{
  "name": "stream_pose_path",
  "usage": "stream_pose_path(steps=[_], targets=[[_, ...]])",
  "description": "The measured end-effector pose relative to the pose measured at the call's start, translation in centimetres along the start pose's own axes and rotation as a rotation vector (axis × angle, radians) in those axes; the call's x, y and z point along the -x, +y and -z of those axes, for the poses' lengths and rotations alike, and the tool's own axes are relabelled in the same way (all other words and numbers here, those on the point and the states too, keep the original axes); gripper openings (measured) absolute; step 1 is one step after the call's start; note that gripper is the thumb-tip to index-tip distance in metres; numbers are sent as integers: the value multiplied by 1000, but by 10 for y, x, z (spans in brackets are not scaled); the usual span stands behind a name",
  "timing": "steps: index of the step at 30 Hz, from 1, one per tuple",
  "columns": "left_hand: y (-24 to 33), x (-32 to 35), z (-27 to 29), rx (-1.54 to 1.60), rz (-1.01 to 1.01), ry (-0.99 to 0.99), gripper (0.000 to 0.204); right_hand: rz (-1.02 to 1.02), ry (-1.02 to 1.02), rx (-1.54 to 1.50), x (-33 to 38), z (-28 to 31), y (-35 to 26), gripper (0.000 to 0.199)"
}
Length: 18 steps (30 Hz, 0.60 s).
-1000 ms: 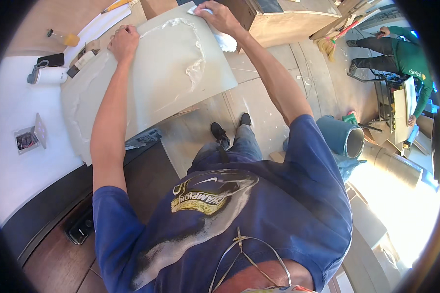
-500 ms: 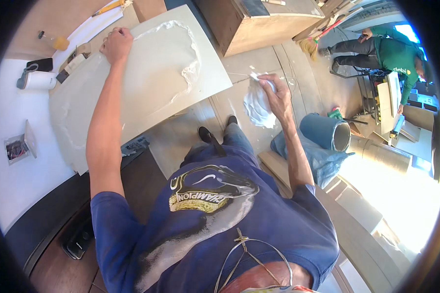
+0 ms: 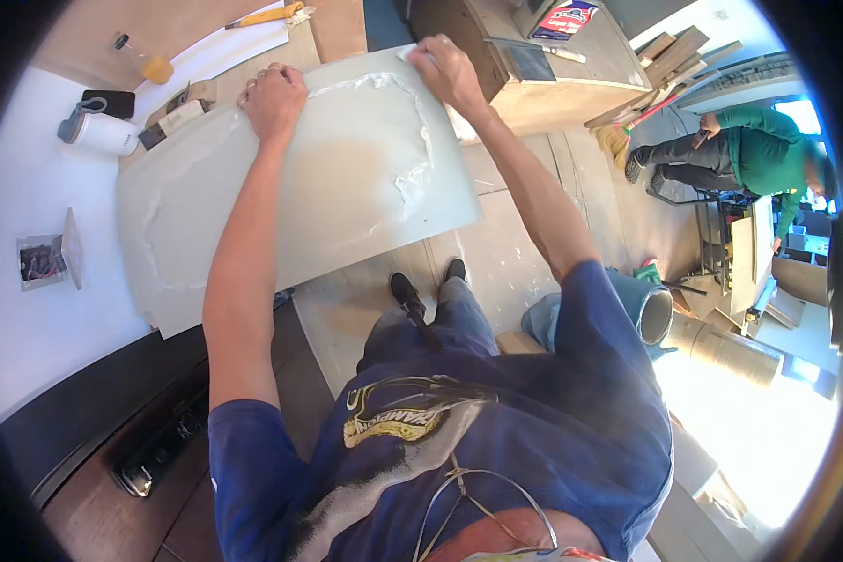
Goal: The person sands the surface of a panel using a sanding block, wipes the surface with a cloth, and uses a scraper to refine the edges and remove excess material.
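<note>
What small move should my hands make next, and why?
Perhaps slide your right hand slightly toward you, along the right edge of the panel: it sits at the far right corner, your left hand rests at the far edge, and that path avoids the smear.

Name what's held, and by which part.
Right hand: white crumpled cloth, by one end, at the far right corner of the flat pale-grey panel. Left hand: on that panel's far edge; grip cannot be told.

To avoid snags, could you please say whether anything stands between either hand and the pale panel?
Nothing visible separates the left hand from the pale panel; white material at the right hand may lie between it and the panel.
</note>
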State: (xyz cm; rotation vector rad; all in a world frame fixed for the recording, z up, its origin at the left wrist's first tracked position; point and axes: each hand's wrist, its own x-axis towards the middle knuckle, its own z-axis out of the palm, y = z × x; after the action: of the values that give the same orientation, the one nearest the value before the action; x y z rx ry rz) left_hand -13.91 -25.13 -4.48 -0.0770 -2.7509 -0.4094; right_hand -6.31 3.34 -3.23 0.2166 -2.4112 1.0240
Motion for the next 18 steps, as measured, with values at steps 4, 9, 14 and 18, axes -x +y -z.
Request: stream_pose_path(steps=[4, 9, 14, 18], targets=[[10, 0, -2, 56, 0, -45, 35, -49, 57, 31, -24, -8, 20, 18], [-12, 3, 6, 17, 40, -31, 35, -113, 7, -98, 73, 14, -21, 18], [-16, 0, 5, -48, 52, -15, 35, -138, -27, -159, 73, 21, -33, 16], [10, -2, -3, -2, 3, -55, 35, -113, 104, -61, 0, 0, 11, 19]])
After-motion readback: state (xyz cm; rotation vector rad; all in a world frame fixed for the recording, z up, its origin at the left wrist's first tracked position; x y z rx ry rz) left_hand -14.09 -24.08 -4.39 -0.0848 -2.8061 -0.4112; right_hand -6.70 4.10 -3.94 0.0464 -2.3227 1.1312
